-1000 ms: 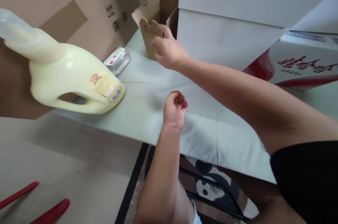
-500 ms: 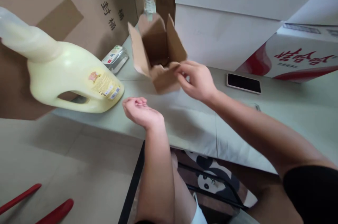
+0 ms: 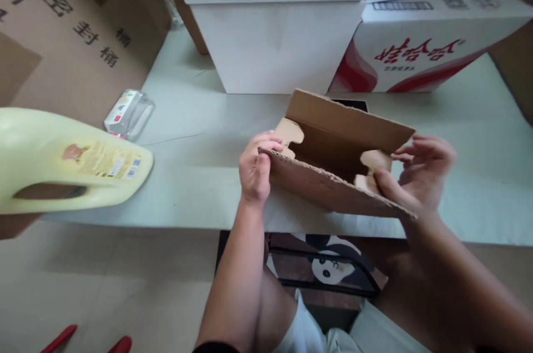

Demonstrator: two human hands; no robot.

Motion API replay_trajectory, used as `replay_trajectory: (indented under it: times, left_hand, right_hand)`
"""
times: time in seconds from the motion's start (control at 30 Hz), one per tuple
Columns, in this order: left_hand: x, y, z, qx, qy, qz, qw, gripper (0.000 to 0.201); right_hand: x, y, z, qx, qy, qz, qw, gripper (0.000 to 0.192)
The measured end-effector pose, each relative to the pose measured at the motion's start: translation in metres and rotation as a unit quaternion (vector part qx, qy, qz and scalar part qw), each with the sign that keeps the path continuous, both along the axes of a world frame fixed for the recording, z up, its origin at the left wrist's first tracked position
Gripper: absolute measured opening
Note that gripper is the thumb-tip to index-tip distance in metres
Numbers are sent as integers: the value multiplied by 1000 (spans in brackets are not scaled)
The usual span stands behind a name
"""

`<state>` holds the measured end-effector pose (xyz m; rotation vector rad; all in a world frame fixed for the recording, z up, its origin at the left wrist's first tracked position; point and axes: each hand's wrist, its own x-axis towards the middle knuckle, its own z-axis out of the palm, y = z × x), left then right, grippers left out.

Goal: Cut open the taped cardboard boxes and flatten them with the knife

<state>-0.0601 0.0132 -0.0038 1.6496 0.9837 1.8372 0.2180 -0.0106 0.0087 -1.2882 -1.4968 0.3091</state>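
Observation:
An open cardboard box (image 3: pixel 333 195) stands on the table in front of me, its two long flaps raised and its notched end flaps angled over the opening. My left hand (image 3: pixel 257 167) grips the box's left end, fingers over the edge by the notched flap. At the other end, my right hand (image 3: pixel 422 172) holds the box with the thumb on the right notched flap and the fingers outside. The bottom of the box is in shadow, so I cannot tell what is inside.
A large pale-yellow jug (image 3: pixel 79 161) lies at the left beside a clear plastic container (image 3: pixel 131 114). Behind them leans a big printed carton (image 3: pixel 83 25). White boxes (image 3: pixel 275 48) and a red-and-white carton (image 3: pixel 420 48) line the back. A phone (image 3: pixel 352 104) is partly hidden behind the cardboard box.
The cardboard box has come nearer and to the right, and has turned. My left hand, apart from it before, now grips its left end; my right hand has shifted to its right end.

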Motion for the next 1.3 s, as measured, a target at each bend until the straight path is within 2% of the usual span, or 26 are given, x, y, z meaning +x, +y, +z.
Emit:
replay_trajectory:
  times: [0.03, 0.1, 0.13, 0.2, 0.3, 0.47, 0.6, 0.67, 0.73, 0.83, 0.93, 0.97, 1.03, 1.13, 1.2, 1.3]
  left_hand:
    - [4, 2, -1, -6, 10, 16, 1000, 43]
    - [10, 3, -5, -35, 7, 50, 998, 32]
    - [14, 4, -7, -50, 4, 66, 997, 29]
    - [21, 4, -10, -63, 6, 85, 994, 31]
    - [29, 7, -12, -41, 31, 76, 996, 35]
    - [30, 16, -8, -20, 95, 43, 994, 30]
    - [26, 19, -7, -28, 134, 49, 989, 29]
    - [25, 19, -8, -32, 123, 51, 991, 29]
    - [23, 21, -9, -46, 96, 54, 993, 29]
    - [14, 25, -12, -105, 12, 73, 992, 29]
    - [2, 30, -16, -177, -104, 125, 971, 32]
    - [-2, 31, -17, -191, -138, 139, 962, 33]
    - [-8, 34, -20, -204, -177, 153, 951, 34]
    - [-12, 36, -24, -221, -187, 143, 946, 37]
    - [-11, 34, -26, -262, -197, 136, 935, 38]
    - [-5, 29, -26, -366, -210, 88, 902, 37]
  right_hand:
    - [2, 2, -3, -5, 17, -5, 1000, 63]
    - [3, 3, -9, -25, 83, 35, 996, 73]
    - [2, 1, -11, -52, 115, 68, 990, 69]
    - [2, -4, -14, -83, 172, 119, 974, 47]
    - [4, -14, -19, -73, 203, 131, 968, 20]
    - [11, -19, -22, -49, 192, 154, 968, 25]
    - [12, -20, -23, -56, 154, 142, 976, 19]
    - [11, -20, -25, -53, 152, 143, 976, 23]
    - [10, -18, -28, -43, 181, 137, 973, 36]
    - [11, -14, -35, -44, 218, 75, 972, 54]
    - [16, -12, -39, -103, 134, 32, 985, 44]
    - [17, -12, -39, -126, 99, 49, 986, 42]
    - [15, -12, -36, -160, 52, 126, 978, 42]
    - [10, -15, -31, -169, 43, 240, 955, 54]
    - [6, -16, -31, -164, 49, 279, 945, 62]
    - [4, -17, -37, -157, 61, 288, 943, 69]
